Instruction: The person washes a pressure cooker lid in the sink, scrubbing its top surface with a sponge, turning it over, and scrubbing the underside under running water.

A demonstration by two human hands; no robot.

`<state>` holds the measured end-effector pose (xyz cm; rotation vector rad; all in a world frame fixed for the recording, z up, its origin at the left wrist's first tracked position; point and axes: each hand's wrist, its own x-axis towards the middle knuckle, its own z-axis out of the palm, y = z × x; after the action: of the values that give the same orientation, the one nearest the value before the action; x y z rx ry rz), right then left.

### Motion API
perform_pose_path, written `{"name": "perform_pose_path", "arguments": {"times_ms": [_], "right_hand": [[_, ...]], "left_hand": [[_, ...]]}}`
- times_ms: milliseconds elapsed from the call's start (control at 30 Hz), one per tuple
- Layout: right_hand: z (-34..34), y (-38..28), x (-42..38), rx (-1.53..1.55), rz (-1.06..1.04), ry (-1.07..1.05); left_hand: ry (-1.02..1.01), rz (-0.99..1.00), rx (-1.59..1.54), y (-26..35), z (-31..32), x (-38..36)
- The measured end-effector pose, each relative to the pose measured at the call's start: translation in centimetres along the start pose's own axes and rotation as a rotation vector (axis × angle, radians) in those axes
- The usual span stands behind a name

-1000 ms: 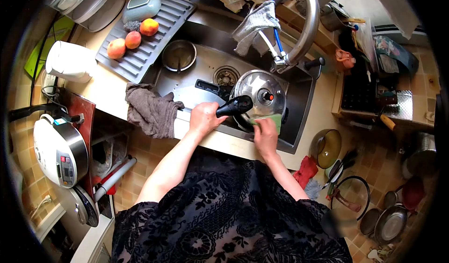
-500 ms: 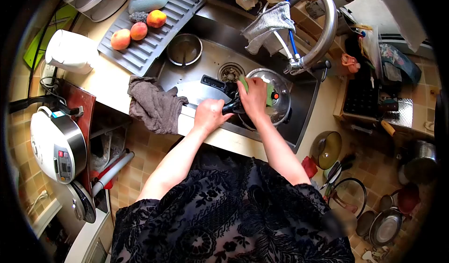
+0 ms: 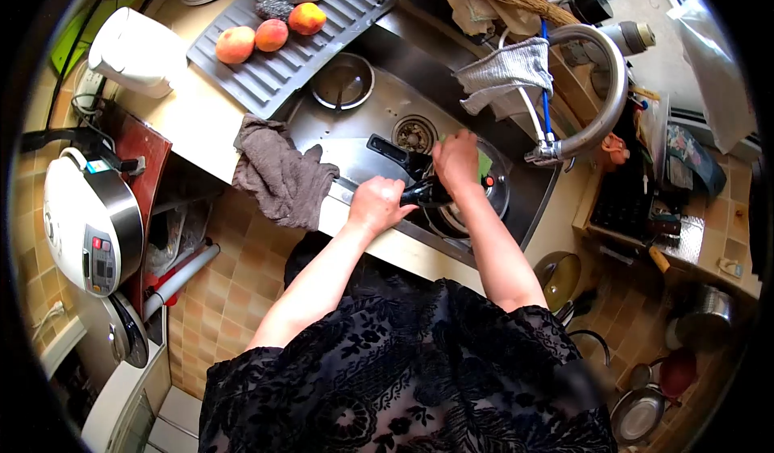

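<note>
My left hand is closed around a black handle at the sink's front edge. My right hand presses a green scouring pad down beside that handle, and its fingers hide most of the contact. Under and right of it lies a round clear glass lid with an orange-red spot near its middle. A second black handle, with a long slot, points up to the left of my right hand. How the handles join what is below cannot be made out.
A steel bowl sits in the sink near the drain. A brown cloth hangs over the counter edge. Several peaches rest on the grey drain rack. The curved faucet carries a grey cloth.
The view has shifted, so the sink appears further right. My right hand has moved slightly up over the handle, with the pad still in it. My left hand keeps its hold.
</note>
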<state>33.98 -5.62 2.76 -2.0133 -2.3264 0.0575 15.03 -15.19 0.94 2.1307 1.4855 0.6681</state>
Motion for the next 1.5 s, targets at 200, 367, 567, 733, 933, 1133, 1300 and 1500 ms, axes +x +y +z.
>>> {"name": "perform_pose_path", "arguments": {"times_ms": [200,367,567,733,933,1133,1300,1500], "right_hand": [[-2.5,-0.7,-3.9,0.033,-0.246,-0.137],[-0.6,2.2,0.6,0.082,-0.164,-0.015],[-2.2,1.4,-2.9,0.134,-0.318,-0.184],[-0.1,1.9,0.3,0.039,-0.153,-0.045],[-2.1,1.4,-3.0,0.103,-0.328,-0.205],[1.4,4.9,4.2,-0.153,-0.073,-0.086],[1.2,15.4,7.7,-0.219,0.155,-0.336],[0.6,8.9,1.6,0.115,-0.229,-0.009]], "left_hand": [[0.017,0.017,-0.018,-0.1,0.3,-0.1],[0.007,0.020,0.001,-0.2,0.4,0.0],[-0.005,0.012,-0.004,0.0,0.3,0.0],[-0.004,0.024,0.000,-0.1,0.2,0.0],[-0.004,0.028,-0.004,0.0,0.1,0.0],[0.010,0.026,-0.018,-0.1,0.0,-0.1],[-0.023,0.006,-0.020,-0.2,0.0,0.0],[-0.021,0.008,-0.014,0.1,0.2,0.2]]}}
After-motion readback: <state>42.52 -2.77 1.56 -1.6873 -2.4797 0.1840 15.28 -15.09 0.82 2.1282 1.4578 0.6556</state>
